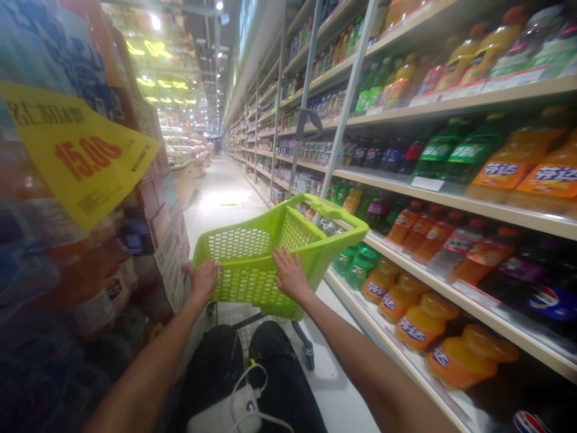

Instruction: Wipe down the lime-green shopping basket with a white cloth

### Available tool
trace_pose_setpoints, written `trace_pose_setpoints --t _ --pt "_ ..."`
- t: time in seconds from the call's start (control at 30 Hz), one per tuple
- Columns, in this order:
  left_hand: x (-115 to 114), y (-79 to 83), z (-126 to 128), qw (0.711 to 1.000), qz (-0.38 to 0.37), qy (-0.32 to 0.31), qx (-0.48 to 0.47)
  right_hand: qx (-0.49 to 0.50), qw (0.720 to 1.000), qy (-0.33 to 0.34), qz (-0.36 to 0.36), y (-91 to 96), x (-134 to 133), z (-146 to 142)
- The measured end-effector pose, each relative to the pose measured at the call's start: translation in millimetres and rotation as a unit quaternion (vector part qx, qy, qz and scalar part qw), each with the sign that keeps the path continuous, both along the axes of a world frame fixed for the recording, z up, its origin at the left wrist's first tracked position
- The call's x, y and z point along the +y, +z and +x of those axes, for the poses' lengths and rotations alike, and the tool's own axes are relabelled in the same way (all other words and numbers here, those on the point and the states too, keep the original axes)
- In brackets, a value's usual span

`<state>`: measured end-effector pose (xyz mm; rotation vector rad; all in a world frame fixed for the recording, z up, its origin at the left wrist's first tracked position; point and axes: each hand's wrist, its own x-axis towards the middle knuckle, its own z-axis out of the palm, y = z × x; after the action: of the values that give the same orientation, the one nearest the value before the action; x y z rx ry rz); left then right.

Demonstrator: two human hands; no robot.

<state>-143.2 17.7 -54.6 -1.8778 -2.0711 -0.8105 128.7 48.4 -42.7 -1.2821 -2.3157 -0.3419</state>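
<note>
A lime-green plastic shopping cart point(246, 279) stands sideways in front of my knees, its handle end to the right. My left hand point(205, 281) is closed round the rim at its left end. On the near side wall, my right hand point(291, 275) lies with its fingers stretched out over the upper edge. The part of the basket that shows holds no goods; its floor is hidden behind the near wall. A white device point(229, 415) with a cable lies at my lap.
Shelves of soda bottles point(410, 325) run along the right, close to the cart's handle. Stacked drinks and cartons point(157, 240) crowd the left, with a yellow price sign point(85, 150) sticking out. Between them a pale-floored aisle point(216, 186) stretches ahead.
</note>
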Motion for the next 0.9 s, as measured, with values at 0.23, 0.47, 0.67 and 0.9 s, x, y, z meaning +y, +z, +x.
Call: trace_pose_setpoints --t 0.23,0.47,0.67,0.9 --pt "-8 6.0 20 1.0 0.01 0.004 0.019 0.007 0.998 -0.045 -0.04 6.0 24 1" --pt "-17 9.1 48 1.0 -0.013 0.002 0.025 0.053 0.998 -0.036 -0.027 -9.7 10 -38" --pt "-25 18.3 71 0.998 -0.038 -0.045 0.021 0.079 0.995 0.022 -0.052 -21.9 -10 -77" --pt "-22 29.3 57 0.998 -0.017 -0.055 -0.012 0.091 0.994 -0.006 -0.067 -18.9 -7 -61"
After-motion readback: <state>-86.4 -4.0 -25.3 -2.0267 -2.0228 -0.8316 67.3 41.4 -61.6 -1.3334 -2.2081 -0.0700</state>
